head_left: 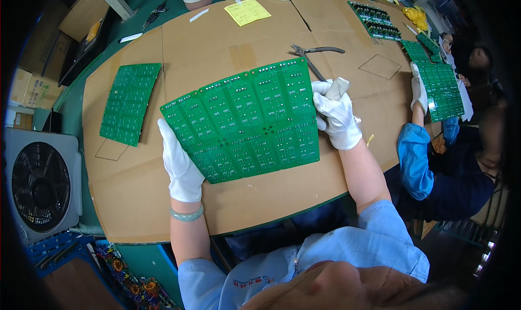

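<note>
Head view, centre of the dial: a green circuit board (244, 125) is held tilted over the cardboard (271, 196), its glossy face showing 2 rows of repeating blocks, silvery solder dots and pale print. The gloved left hand (180, 166) grips its 8 o'clock edge, fingers nearly straight. The gloved right hand (341, 119) closes on a pale grey piece (340, 87), fingers meeting the board at 3 o'clock. Pliers (324, 50) lie towards 1 o'clock.

You have a cardboard-covered table (190, 55) across mid-frame, a pale post (115, 1) upper left, and a box fan (41, 180) far left.
</note>
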The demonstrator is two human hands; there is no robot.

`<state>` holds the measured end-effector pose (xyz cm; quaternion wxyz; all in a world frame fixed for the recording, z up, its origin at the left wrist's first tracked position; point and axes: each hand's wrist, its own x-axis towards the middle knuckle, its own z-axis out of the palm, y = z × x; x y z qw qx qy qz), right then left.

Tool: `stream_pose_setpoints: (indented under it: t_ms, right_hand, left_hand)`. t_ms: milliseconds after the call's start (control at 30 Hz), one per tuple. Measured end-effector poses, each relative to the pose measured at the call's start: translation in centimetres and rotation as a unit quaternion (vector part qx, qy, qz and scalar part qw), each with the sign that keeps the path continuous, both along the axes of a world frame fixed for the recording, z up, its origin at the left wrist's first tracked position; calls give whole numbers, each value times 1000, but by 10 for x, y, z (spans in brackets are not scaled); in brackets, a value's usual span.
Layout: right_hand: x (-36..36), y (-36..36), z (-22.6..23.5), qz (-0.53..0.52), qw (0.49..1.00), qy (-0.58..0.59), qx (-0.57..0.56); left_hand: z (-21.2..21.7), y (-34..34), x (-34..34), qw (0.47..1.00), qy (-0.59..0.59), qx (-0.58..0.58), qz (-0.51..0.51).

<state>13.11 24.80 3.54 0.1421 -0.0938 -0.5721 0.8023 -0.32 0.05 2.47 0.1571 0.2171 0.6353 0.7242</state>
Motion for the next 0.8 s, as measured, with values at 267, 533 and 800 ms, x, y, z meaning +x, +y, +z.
stream_pose_setpoints:
  t_ms: [267, 533, 800]
  right_hand:
    - [-1, -1, -1, -19, 1000, -1, 3]
    - [-1, -3, -4, -23, 999, 13, -23]
    - [1, 3, -9, 7, 999, 33, -20]
  left_hand:
    - [6, 4, 1, 982, -146, 119, -16]
    - [5, 4, 6, 998, 18, 56, -28]
    - [-2, 7, 4, 949, -202, 242, 9]
